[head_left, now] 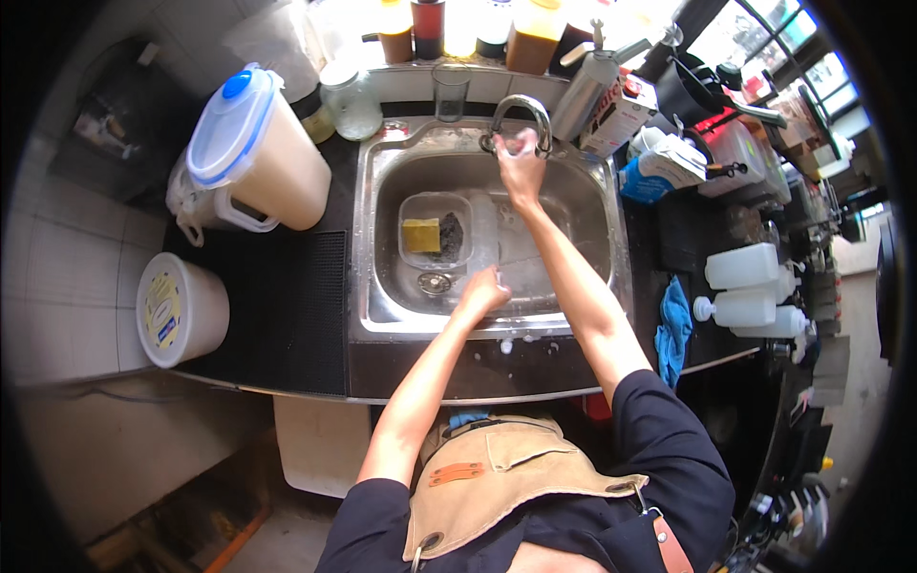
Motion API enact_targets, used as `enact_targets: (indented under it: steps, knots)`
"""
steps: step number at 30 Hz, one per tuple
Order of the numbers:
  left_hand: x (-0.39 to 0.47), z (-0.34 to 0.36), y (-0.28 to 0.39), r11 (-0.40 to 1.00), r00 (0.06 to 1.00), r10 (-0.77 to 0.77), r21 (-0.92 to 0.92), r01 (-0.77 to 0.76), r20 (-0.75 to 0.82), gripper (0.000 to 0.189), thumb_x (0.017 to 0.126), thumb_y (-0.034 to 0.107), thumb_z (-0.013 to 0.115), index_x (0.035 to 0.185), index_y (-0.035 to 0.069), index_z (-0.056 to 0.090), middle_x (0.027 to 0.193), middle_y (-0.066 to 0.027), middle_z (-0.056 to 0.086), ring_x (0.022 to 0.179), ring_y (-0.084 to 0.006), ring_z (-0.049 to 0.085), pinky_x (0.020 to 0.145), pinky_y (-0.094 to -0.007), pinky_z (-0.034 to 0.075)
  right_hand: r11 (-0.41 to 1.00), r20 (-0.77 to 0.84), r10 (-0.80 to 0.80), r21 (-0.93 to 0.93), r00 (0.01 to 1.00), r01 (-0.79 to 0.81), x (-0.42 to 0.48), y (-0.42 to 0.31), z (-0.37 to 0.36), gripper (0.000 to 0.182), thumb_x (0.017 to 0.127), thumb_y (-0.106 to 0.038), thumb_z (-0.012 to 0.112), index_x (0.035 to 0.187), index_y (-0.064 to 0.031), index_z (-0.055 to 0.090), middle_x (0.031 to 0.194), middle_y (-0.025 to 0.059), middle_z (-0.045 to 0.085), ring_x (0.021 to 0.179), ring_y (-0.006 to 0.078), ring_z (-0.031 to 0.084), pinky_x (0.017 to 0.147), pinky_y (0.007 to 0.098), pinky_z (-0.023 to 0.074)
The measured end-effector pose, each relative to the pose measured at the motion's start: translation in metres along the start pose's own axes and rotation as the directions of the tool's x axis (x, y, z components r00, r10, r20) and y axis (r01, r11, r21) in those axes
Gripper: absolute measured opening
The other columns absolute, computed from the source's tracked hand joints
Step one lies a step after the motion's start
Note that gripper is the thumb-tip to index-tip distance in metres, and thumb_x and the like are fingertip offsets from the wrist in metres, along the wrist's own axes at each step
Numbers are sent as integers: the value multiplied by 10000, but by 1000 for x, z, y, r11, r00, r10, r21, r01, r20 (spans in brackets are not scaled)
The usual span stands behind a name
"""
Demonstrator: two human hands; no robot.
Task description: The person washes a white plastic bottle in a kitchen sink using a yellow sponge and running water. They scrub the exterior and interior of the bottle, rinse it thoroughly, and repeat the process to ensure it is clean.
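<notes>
My right hand (521, 161) reaches to the back of the stainless steel sink (364, 286), its fingers at the chrome faucet (517, 102). White foam coats those fingertips; the picture does not settle whether they grip the faucet or just touch it. Low over the basin, my left hand (485, 292) has its fingers curled, with a little foam on them. A translucent, tube-like object (485, 222) runs up from near it, and whether the hand holds it is unclear. Beside that lies a clear plastic tub (407, 254) with a yellow sponge (421, 235) and a dark scouring pad (450, 236).
A lidded pitcher (294, 168), a white bucket (204, 308) and a black ribbed mat (315, 308) are at left. A drinking glass (451, 93), metal dispenser (587, 89) and cartons (617, 111) stand behind. On the right lie a blue cloth (672, 326) and white bottles (745, 268).
</notes>
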State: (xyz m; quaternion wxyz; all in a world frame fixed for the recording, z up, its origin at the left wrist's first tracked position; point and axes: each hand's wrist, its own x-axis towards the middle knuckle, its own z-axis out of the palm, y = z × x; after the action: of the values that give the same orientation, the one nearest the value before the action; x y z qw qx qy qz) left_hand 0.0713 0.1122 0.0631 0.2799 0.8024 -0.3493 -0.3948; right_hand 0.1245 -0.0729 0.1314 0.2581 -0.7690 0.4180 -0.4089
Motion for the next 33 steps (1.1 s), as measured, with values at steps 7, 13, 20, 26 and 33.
enact_targets:
  steps: [7,13,20,26,33]
  knots:
    - [13,-17,-29,991,992,29,128,-45,123,448,805,314,643,1155,37,604,1059,-228,662,1031,-377,625,885,-443,491,628,362,-530,-440,767,642,9,2,22,122,823,-85,568,858,-119,680,933,108,658,814,328,589,756,424,499]
    - [23,-22,-58,990,988,100,91,-111,121,499,813,359,643,1164,9,595,1056,-264,653,1041,-368,633,903,-427,489,913,-269,-367,-288,890,290,-10,13,39,378,819,-196,711,1117,-104,498,924,148,621,886,341,603,809,473,484]
    - [35,-9,-62,991,966,47,109,-77,256,439,824,354,638,1103,16,629,1027,-240,669,996,-364,648,866,-407,497,801,341,-386,-337,857,495,-7,18,28,216,799,-156,615,1007,-100,598,1011,121,612,1004,288,606,856,478,479]
    - [35,-32,-67,997,995,82,-8,-82,51,390,893,375,602,1058,23,618,859,-169,662,756,-271,651,633,-347,517,978,92,184,-115,979,-173,-69,66,54,531,853,-385,597,1240,-45,467,1196,231,515,1099,422,523,911,535,437]
    - [92,-84,4,469,556,831,529,-707,5,290,944,148,432,1175,9,538,1185,-193,548,995,-411,523,878,-449,460,859,417,511,-213,752,-466,-95,137,97,899,749,-620,640,1444,-146,322,1425,260,398,1294,464,392,1088,506,305]
